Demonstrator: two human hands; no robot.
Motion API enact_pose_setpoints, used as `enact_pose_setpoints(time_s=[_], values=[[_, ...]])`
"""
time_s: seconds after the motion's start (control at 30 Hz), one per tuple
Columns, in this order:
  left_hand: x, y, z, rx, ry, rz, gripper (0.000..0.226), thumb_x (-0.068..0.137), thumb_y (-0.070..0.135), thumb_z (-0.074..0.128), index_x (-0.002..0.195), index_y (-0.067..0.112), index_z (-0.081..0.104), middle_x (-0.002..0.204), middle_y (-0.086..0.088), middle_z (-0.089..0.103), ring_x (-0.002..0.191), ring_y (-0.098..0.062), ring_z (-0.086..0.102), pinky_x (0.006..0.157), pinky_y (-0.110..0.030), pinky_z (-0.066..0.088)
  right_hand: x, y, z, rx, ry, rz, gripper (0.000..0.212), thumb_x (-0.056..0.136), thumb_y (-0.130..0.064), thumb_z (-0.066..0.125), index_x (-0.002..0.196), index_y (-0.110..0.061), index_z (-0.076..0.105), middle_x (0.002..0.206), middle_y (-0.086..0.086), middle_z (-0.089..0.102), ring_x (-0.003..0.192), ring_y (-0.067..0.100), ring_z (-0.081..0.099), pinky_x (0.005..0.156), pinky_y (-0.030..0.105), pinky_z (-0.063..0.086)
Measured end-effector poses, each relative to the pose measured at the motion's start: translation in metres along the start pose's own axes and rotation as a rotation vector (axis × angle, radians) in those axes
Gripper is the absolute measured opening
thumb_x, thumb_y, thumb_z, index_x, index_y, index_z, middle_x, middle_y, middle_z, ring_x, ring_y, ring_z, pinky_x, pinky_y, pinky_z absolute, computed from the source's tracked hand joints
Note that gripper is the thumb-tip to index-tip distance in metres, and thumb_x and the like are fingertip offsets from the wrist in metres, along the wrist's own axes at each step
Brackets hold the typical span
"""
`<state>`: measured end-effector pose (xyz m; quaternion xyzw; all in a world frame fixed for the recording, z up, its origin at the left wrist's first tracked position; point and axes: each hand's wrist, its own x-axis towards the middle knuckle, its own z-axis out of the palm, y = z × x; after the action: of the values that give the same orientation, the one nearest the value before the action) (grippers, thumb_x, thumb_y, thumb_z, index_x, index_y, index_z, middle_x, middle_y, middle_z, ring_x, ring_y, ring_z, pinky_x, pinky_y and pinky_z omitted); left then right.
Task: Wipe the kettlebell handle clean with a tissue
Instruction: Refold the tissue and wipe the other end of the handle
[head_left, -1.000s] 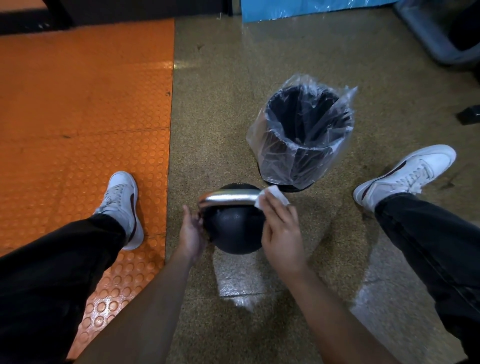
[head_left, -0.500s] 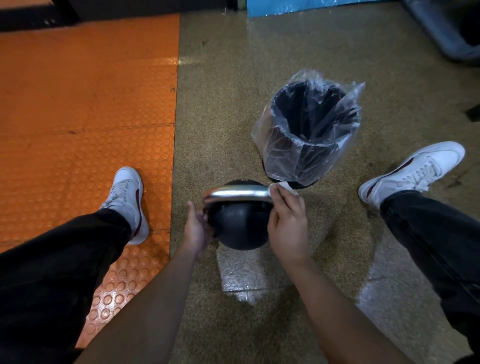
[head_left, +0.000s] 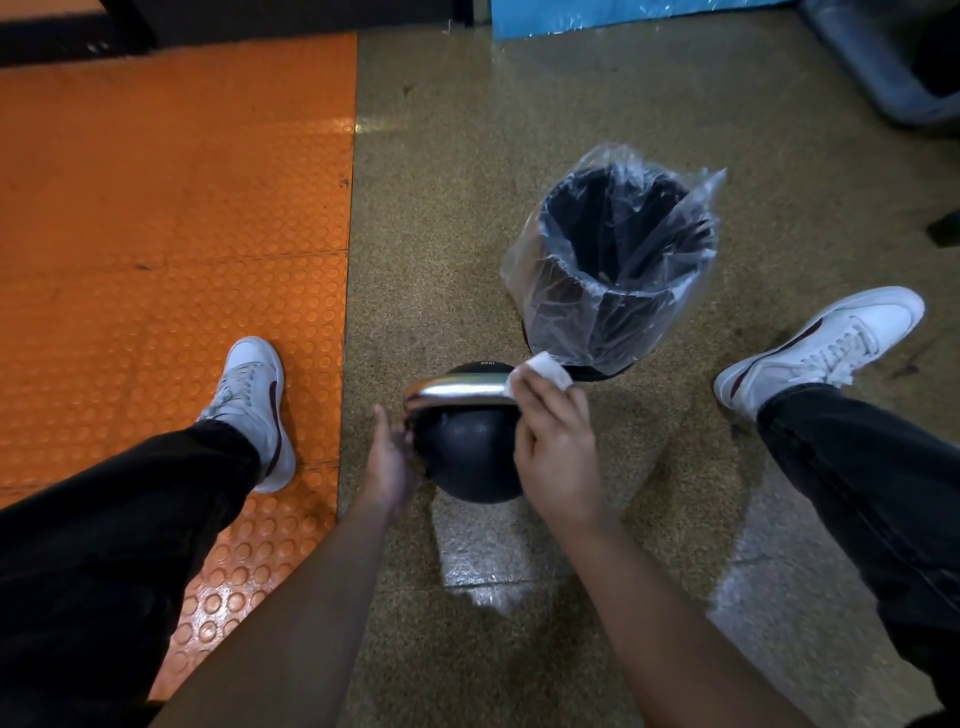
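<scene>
From the head camera: one black kettlebell (head_left: 470, 457) sits on the speckled floor (head_left: 452, 218), just before one bin (head_left: 618, 270) lined with clear plastic. The right hand (head_left: 556, 441) pinches one tissue (head_left: 543, 370) against the handle (head_left: 457, 391)'s right end — the left hand (head_left: 389, 462) rests flat-fingered on the ball's left side. Two white shoes; an orange studded mat (head_left: 171, 234) on the left.

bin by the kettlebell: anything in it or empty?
Looks empty: the bin stands upright with its clear liner open, and only dark inner wall shows. The very bottom is too dark to tell for sure.
</scene>
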<state>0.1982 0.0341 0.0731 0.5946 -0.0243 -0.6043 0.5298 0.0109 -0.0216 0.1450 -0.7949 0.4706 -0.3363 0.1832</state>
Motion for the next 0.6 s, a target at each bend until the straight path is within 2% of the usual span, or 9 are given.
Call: enact_pose_setpoints(time_s=[0.07,0.13,0.23,0.4,0.53,0.6], values=[[0.002,-0.001,-0.002,0.002,-0.010,-0.004,0.077,0.092,0.078,0.010,0.129,0.032,0.060,0.134,0.005,0.064,0.139,-0.024,0.042,0.116,-0.064,0.022,-0.015,-0.002,0.005,0.015,-0.055,-0.089,0.039,0.097,-0.008,0.048,0.132,-0.003,0.064,0.139,0.012,0.060,0.118,0.031,0.054,0.099,0.036,0.050],[0.004,-0.003,-0.005,0.014,-0.015,0.005,0.081,0.090,0.080,0.010,0.137,0.032,0.056,0.140,0.003,0.060,0.142,-0.024,0.039,0.116,-0.064,0.021,-0.029,0.003,0.004,0.066,-0.037,-0.021,0.039,0.099,-0.009,0.048,0.134,-0.005,0.063,0.140,0.016,0.052,0.123,0.025,0.050,0.101,0.033,0.048],[0.002,-0.002,-0.004,0.025,-0.014,0.013,0.080,0.090,0.080,0.009,0.132,0.033,0.059,0.137,0.005,0.062,0.139,-0.022,0.042,0.116,-0.062,0.024,-0.025,0.005,-0.002,0.097,0.071,0.112,0.035,0.095,-0.002,0.058,0.128,-0.007,0.067,0.124,0.014,0.047,0.109,0.007,0.046,0.093,0.024,0.050],[0.005,-0.003,-0.007,0.030,-0.036,0.004,0.085,0.087,0.085,0.012,0.137,0.033,0.057,0.140,0.006,0.060,0.142,-0.024,0.039,0.116,-0.066,0.019,-0.007,-0.011,0.010,0.065,0.047,0.034,0.021,0.088,0.000,0.064,0.107,-0.007,0.069,0.114,0.011,0.054,0.098,0.023,0.060,0.083,0.031,0.054],[0.006,-0.003,-0.009,0.023,-0.042,0.012,0.082,0.088,0.083,0.012,0.136,0.034,0.057,0.139,0.006,0.061,0.142,-0.023,0.039,0.117,-0.065,0.018,-0.020,0.003,0.008,0.075,0.073,0.187,0.019,0.088,0.000,0.063,0.102,-0.012,0.065,0.111,0.005,0.051,0.079,0.022,0.062,0.065,0.040,0.059],[0.006,-0.002,-0.007,0.032,-0.042,0.012,0.085,0.088,0.083,0.012,0.139,0.032,0.055,0.139,0.005,0.061,0.142,-0.023,0.039,0.117,-0.064,0.020,-0.019,0.003,0.006,0.087,0.103,0.202,0.019,0.088,0.000,0.063,0.102,-0.012,0.064,0.111,0.005,0.052,0.079,0.022,0.063,0.066,0.040,0.058]])
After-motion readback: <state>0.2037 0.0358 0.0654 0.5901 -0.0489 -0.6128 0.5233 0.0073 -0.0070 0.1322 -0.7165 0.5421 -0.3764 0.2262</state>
